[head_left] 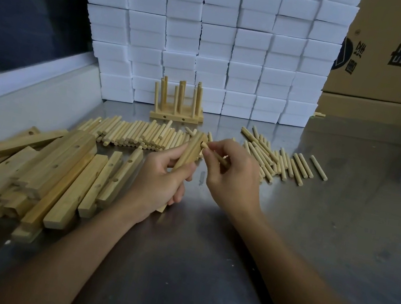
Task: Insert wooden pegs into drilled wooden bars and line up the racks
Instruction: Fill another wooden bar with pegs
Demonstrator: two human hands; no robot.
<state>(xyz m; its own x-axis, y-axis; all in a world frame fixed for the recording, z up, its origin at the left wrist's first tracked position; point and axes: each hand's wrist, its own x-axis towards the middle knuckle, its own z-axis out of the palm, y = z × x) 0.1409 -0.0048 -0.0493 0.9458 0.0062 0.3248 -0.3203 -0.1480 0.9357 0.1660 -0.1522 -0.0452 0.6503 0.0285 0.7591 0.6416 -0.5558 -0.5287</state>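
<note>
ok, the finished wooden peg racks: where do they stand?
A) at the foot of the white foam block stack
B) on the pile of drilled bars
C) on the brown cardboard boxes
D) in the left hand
A: the finished wooden peg racks stand upright on the steel table, right in front of the white foam block stack.

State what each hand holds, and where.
Left hand grips a drilled pale wooden bar around its lower half; right hand pinches a round wooden peg near its tip.
</note>
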